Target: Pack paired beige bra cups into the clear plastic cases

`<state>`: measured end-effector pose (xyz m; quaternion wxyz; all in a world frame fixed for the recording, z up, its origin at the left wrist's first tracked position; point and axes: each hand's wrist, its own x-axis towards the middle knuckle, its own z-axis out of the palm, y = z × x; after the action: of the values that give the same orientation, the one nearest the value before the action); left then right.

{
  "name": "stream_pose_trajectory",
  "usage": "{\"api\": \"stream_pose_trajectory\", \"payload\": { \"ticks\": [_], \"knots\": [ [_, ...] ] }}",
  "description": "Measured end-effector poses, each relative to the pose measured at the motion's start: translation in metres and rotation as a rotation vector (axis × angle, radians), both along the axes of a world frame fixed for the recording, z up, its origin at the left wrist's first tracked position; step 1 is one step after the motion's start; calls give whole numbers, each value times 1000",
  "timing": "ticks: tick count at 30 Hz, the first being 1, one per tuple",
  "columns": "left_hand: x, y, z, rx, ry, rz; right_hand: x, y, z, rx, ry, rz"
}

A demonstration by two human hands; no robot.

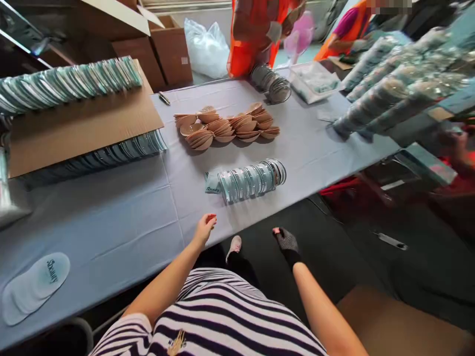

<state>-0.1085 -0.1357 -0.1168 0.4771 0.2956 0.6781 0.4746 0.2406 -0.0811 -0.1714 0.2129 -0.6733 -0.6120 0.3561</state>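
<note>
My left hand is bare and hovers over the table's front edge. Its fingers are loosely bent, with nothing in them. Past its fingertips lies a row of round clear plastic packs, nested on their sides. A small printed card is at the row's left end. Below the table edge, over the dark floor, hangs my right hand in a dark patterned glove with bare fingertips. Its fingers are slightly curled and I see nothing held. Farther back sit several stacks of tan, bowl-shaped cups.
On the left, a cardboard box carries a long row of packs. White oval cards lie at the front left. Across the table, a person in an orange vest stands near more packs and a white bin.
</note>
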Motion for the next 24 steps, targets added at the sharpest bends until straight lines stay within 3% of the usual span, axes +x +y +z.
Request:
{"api": "stream_pose_trajectory", "payload": {
  "ticks": [2, 6, 9, 11, 14, 16, 20, 24],
  "knots": [
    [0, 24, 8, 64, 197, -79, 12, 68, 20, 77, -15, -26],
    [-27, 77, 18, 89, 710, -215, 11, 182, 63, 319, 17, -203],
    [-45, 126, 12, -72, 935, -253, 2, 242, 87, 450, 18, -231],
    [-50, 159, 3, -227, 976, -237, -3, 270, 95, 437, -15, -188],
    [-51, 195, -10, -367, 1003, -209, -9, 301, 99, 332, -70, -65],
    [-52, 207, -15, -408, 1023, -207, -14, 314, 98, 225, -97, 41],
    [-62, 206, -19, -499, 983, -135, -25, 321, 89, 32, -101, 212],
    [-69, 201, -22, -551, 907, 53, -30, 321, 84, 32, -86, 301]
  ]
}}
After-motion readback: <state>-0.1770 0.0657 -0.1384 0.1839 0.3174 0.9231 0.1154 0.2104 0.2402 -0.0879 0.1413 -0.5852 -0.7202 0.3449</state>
